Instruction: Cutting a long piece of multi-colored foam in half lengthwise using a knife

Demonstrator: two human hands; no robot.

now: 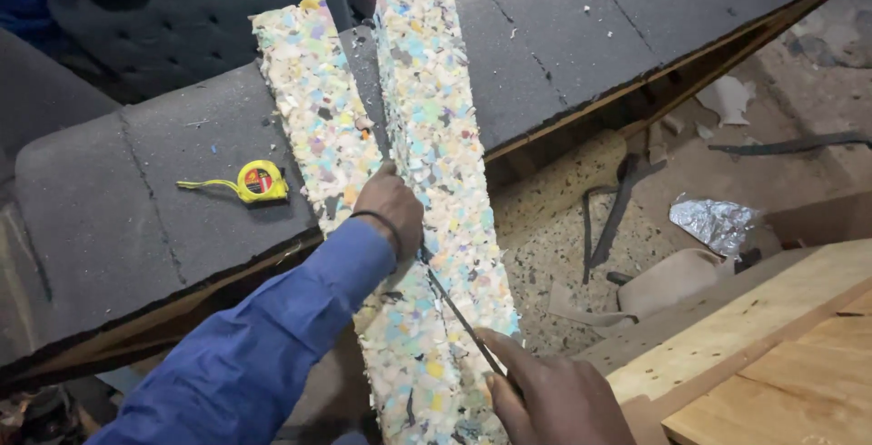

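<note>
A long slab of multicoloured rebonded foam (434, 127) lies across a dark grey padded panel (182, 209), split lengthwise into a left strip (313, 100) and a wider right strip. My left hand (391, 209), in a blue sleeve with a dark wristband, presses flat on the foam at the split. My right hand (549, 395) grips a thin dark blade (454, 309) that runs up the cut line toward my left hand.
A yellow tape measure (259, 182) lies on the grey panel left of the foam. Plywood boards (772, 345) stand at the lower right. The floor holds foam scraps, crumpled foil (718, 222), dark strips and paper. Dark tufted upholstery is at the top left.
</note>
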